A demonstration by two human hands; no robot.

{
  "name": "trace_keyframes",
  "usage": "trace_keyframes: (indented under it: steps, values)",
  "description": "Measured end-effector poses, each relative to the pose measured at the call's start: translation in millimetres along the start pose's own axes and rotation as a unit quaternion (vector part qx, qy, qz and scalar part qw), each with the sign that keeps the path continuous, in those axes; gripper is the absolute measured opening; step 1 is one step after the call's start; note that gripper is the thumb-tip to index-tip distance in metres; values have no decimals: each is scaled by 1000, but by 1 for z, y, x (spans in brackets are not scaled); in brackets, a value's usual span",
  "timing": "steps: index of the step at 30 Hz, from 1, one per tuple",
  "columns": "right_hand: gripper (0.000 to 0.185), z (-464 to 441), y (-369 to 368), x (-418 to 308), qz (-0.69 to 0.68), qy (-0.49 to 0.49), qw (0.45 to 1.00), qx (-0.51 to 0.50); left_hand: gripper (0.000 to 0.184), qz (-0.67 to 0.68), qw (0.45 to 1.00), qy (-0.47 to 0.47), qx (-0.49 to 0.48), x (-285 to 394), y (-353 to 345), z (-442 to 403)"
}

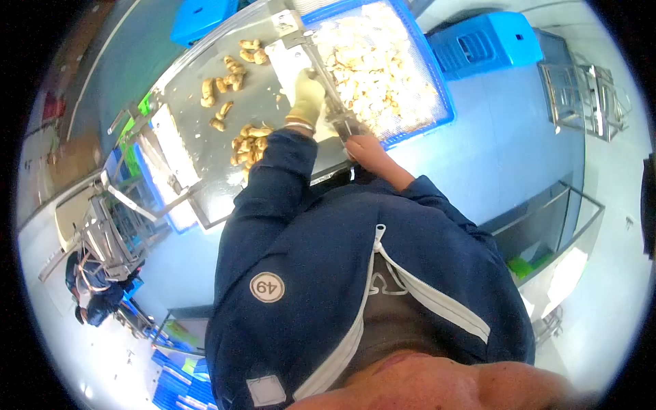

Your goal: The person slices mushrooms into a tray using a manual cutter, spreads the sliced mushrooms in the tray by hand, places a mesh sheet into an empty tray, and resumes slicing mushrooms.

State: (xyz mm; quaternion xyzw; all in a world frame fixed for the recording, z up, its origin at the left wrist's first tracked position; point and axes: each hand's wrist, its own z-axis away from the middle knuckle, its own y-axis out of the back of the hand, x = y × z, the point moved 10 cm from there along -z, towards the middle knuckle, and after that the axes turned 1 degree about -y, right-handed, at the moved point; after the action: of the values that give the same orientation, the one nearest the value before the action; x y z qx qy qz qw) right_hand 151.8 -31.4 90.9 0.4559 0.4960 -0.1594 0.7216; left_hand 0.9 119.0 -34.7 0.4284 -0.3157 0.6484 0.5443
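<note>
The near end of a long metal bar (321,72), probably part of a slicer, is gripped by the bare right hand (371,154), while the gloved left hand (309,96) is held just to the bar's left, beside a white board (280,60); whether anything is pinched under that glove cannot be told. The bar's long axis is set running forward and slightly leftward from the right hand. Brown, mushroom-like pieces are laid on the bench (263,99) to the left of both hands: a heap (247,145) is partly covered by the left sleeve (277,164), and a few loose pieces (234,74) are scattered farther forward. The left hand is therefore placed nearer to all of them. On the bar's other side, pale slices (376,65) are spread in a blue-rimmed mesh tray (445,109). Leftward movement is best allowed for by the bare surface between loose pieces and glove; the right hand is more closely bounded, by the tray's near corner and the bench's near edge.
</note>
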Motion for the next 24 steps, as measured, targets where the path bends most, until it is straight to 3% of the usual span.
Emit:
trace_keyframes:
  steps: [1,3,4,5,7,9,10,11,12,13,14,17,18,19,20,23,24]
  values:
    - [10,-1,3,-4,-8,-20,1000,-2,17,86,996,5,-37,9,-8,2]
    - [11,0,6,-4,-28,-59,998,0,15,48,995,70,-46,15,-9,7]
    - [14,-2,7,-20,95,58,993,34,16,11,985,-5,-170,35,-20,10]
    - [16,-1,3,-12,84,55,994,32,14,-51,977,2,-205,33,-19,14]
    - [21,-1,5,-15,59,49,997,29,15,-282,924,-152,-210,59,-15,30]
    - [27,-2,8,-4,-21,-42,999,27,17,-479,797,-309,-198,88,-22,49]
    - [31,-2,7,4,-62,-85,994,23,15,-482,767,-351,-239,106,-32,64]
    - [31,-2,7,5,-66,-94,993,22,17,-275,901,-224,-251,114,-27,58]
    - [31,-1,6,7,-69,-102,992,18,18,-46,967,-75,-240,119,-34,65]
    - [31,1,4,9,-71,-109,991,10,20,186,958,80,-205,107,-39,71]
    - [32,1,2,9,-67,-109,992,-4,29,225,933,21,-281,115,-49,71]
    - [34,1,3,5,-88,-109,989,-37,36,98,972,-40,-212,119,-25,52]
    - [33,2,11,-2,-118,-115,986,-42,33,-2,990,-70,-124,137,-9,54]
    - [33,3,15,-2,-146,-121,981,-48,32,-32,987,-139,-69,135,15,44]
    - [28,3,8,1,-115,-11,993,-8,33,-88,984,-154,-19,123,39,36]
    - [23,8,66,9,-343,-34,938,37,35,-281,943,-163,79,96,65,57]
    - [20,7,66,41,-302,-46,949,75,36,-347,918,-159,102,89,64,65]
